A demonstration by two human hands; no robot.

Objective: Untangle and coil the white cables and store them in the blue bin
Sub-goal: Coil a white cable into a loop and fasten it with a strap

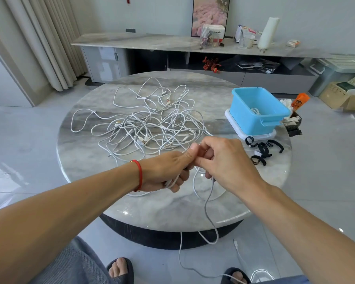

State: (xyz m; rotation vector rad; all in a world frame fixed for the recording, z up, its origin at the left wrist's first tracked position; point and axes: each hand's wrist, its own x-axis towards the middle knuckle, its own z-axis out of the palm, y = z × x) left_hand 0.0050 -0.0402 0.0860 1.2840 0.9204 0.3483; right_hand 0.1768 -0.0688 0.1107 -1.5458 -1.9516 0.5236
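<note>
White cable (208,203) hanging down, pinched by left hand (168,171), right hand (223,158)

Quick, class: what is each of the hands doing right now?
Left hand: closed, gripping a bundle of white cable.
Right hand: closed, pinching the same cable.

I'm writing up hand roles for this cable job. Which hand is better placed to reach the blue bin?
Right hand: the blue bin sits on its side; the left hand grips gathered cable.
</note>
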